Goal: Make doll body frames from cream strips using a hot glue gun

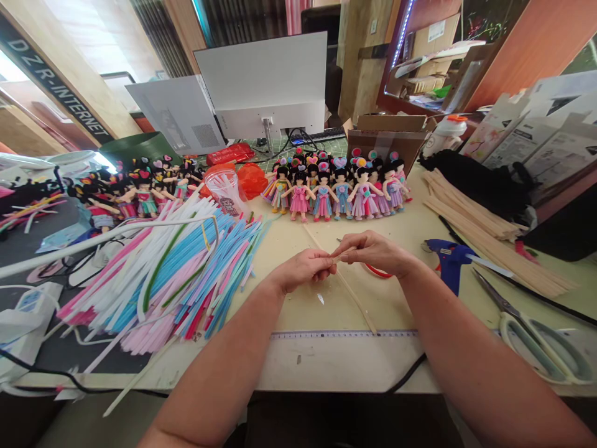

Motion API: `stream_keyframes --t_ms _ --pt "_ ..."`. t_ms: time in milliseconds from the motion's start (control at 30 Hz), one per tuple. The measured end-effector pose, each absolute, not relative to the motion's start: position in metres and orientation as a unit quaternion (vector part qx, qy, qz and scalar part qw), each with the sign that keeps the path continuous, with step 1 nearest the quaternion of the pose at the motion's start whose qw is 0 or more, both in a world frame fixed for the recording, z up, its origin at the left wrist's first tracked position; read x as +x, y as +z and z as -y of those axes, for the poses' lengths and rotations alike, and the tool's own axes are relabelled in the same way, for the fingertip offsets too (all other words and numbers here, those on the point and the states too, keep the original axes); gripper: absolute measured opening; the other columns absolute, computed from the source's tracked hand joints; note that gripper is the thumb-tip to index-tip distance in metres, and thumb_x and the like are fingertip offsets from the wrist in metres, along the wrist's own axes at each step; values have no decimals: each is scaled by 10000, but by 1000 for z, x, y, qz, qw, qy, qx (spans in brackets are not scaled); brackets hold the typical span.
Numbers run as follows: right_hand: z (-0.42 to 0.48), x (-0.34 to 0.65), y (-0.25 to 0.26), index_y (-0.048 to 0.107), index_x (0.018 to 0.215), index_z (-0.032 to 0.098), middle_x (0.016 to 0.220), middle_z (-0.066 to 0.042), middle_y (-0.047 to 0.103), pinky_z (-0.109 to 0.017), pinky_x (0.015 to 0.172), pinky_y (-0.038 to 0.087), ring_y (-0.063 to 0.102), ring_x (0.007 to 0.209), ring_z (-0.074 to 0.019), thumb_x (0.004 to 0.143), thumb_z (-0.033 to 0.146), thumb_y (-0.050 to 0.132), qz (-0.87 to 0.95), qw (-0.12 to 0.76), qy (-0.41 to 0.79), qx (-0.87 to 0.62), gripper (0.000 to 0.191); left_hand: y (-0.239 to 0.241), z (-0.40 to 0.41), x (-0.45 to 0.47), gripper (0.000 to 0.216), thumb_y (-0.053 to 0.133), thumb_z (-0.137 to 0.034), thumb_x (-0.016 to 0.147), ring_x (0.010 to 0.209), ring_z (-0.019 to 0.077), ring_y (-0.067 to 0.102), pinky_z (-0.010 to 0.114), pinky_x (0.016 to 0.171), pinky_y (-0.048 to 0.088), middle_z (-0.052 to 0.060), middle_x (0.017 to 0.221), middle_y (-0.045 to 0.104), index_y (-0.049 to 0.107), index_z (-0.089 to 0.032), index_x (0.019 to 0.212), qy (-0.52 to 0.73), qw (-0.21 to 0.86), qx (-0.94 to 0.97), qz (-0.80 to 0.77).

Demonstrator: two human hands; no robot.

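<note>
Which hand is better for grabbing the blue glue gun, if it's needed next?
Probably the right hand: the glue gun lies on that side, nearer to it. The left hand is farther off, with the right one in between. Both seem to be pinching a thin beige strip, though.

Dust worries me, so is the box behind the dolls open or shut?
The box is open: its flaps stick up and out at the top rather than lying closed.

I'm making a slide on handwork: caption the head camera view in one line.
Left hand and right hand meet over a pale strip before rows of small dolls, a blue glue gun nearby.
</note>
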State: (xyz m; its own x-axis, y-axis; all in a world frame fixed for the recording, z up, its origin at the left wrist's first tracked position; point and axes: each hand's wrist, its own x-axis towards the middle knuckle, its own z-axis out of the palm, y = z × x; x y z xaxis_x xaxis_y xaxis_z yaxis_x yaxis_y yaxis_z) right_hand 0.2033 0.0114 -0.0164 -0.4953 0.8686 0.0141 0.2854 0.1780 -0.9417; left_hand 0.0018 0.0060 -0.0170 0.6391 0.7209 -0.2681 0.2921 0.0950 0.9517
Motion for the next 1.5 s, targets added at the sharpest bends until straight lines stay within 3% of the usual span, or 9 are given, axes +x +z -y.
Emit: stream_keyframes --t_ms 633,933,1100,1167,1233,1300,1400,1500 --pt "-10 202 -14 754 788 199 726 -22 643 -272 638 454 546 669 -125 701 360 718 702 299 505 -403 186 -17 -6 1 247 534 -387 770 548 97 417 263 558 307 -27 580 480 580 -154 700 169 637 650 -378" --pt "-13 197 -23 722 825 181 697 1 634 -266 626 434 523 641 -113 624 319 754 617 388 527 -437 245 -20 -12 -3 208 532 -345 729 544 90 427 246 550 313 -22 578 490 571 -151 664 241 626 617 -411" --pt "-22 195 -33 632 631 167 555 22 554 -268 562 408 473 542 -104 679 376 693 589 427 449 -518 223 -23 -21 -9 150 499 -274 716 525 88 424 236 542 318 -18 568 498 570 -148 678 327 593 582 -451" --pt "-21 187 -33 636 639 164 581 6 587 -273 590 427 510 570 -117 716 325 658 616 408 405 -539 180 -23 -23 -10 152 496 -276 716 515 88 417 235 532 314 -18 557 498 568 -146 683 348 584 574 -457" --pt "-11 178 -27 696 818 162 790 -34 685 -283 695 467 596 714 -140 722 189 622 673 375 366 -522 124 -23 -23 -10 165 500 -290 711 522 92 423 233 529 312 -16 558 502 571 -143 688 358 573 579 -457" --pt "7 173 -15 689 1031 174 998 -66 696 -288 751 483 629 823 -154 717 111 602 732 334 318 -502 332 -21 -23 -10 179 519 -316 697 520 93 419 231 517 304 -23 549 492 571 -146 684 368 561 583 -457" --pt "53 186 7 701 1057 177 978 -79 706 -303 791 479 635 869 -180 769 203 642 794 239 279 -485 296 -19 -24 -9 227 567 -373 673 532 99 438 232 519 320 -21 569 510 574 -147 688 370 560 576 -467" --pt "109 230 23 737 978 187 899 -62 719 -269 757 487 651 819 -169 773 347 680 807 135 398 -416 267 -17 -26 -8 270 591 -415 656 526 100 431 235 518 333 -17 566 516 585 -147 681 368 563 573 -467"
